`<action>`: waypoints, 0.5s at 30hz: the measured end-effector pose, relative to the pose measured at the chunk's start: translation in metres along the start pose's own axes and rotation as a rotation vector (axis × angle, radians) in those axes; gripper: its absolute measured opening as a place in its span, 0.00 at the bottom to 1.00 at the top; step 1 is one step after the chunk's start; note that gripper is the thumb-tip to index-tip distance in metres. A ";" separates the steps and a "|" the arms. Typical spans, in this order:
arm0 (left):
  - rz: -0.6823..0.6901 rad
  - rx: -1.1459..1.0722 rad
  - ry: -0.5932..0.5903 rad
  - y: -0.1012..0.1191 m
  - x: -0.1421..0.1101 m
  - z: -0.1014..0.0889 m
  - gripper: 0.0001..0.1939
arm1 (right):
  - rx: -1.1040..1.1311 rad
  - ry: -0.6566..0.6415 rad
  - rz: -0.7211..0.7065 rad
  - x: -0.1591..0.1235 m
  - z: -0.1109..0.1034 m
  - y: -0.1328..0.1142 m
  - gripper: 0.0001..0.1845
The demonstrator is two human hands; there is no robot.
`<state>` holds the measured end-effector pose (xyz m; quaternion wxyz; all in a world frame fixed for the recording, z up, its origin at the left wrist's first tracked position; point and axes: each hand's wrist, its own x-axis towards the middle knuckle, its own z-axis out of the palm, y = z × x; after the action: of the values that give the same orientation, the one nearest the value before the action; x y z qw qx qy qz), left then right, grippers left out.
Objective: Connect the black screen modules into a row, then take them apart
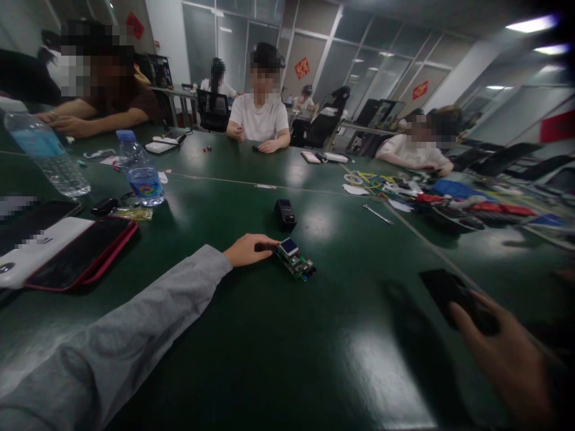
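My left hand (249, 248), in a grey sleeve, reaches to the middle of the green table and is closed at the near-left end of a small circuit board (296, 263). The board has a little square screen, and a dark stubby part (265, 246) shows between my fingers. Just beyond it stands a small black box-shaped device (286, 214), apart from the hand. At the lower right, my right hand (503, 341) is wrapped round a flat black piece (442, 293), held above the tabletop with its shadow below. Its exact kind is too dark to tell.
Phones (83, 254) and two plastic bottles, one with a blue cap (139, 173), occupy the left side. A wrench (378, 214) lies right of centre, near a heap of cables and tools (453, 203). Several people sit around, one in a white shirt (259, 117) opposite.
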<state>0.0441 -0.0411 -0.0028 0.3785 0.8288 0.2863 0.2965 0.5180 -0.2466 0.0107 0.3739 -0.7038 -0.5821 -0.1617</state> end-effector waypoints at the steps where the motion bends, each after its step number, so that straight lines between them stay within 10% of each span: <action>1: 0.014 -0.010 -0.008 0.000 0.000 0.000 0.18 | -0.029 -0.016 0.064 0.004 0.007 -0.028 0.28; 8: -0.065 -0.163 0.162 -0.012 0.004 0.000 0.16 | 0.367 -0.332 -0.297 0.008 0.083 -0.224 0.23; 15: -0.185 -0.356 0.365 -0.020 0.010 -0.003 0.16 | 0.342 -0.468 -0.362 0.002 0.119 -0.231 0.25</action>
<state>0.0437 -0.0222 -0.0142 0.4859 0.6523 0.3678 0.4507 0.2768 -0.1504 0.0109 0.3081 -0.5343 -0.7861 0.0405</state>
